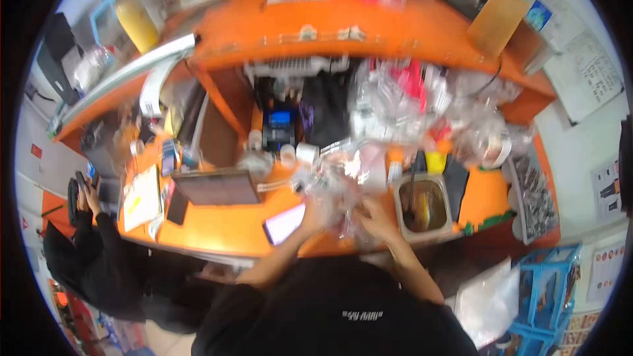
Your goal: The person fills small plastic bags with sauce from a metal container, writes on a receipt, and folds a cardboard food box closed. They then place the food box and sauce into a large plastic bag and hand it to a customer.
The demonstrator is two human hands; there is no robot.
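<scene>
A crumpled clear plastic bag [337,181] is bunched up over the orange counter in front of me, blurred by motion. My left hand [318,215] is at its lower left edge, its fingers partly covered by the plastic and closed on it. From the right, my right hand [376,219] pinches the bag's lower part with curled fingers. Whatever the bag may contain cannot be made out. Beside my left forearm lies a phone [285,223] with a lit screen. Right of my right hand, a metal pan [403,206] holds brownish liquid and a long-handled utensil [411,192].
A tablet on a stand [217,186] is to the left. Plastic packaging [395,102] fills the shelf under the orange ledge [264,26]. A grey bin [517,207] of small packets and blue crates [544,290] are at right. At far left, a co-worker [99,250] holds a device.
</scene>
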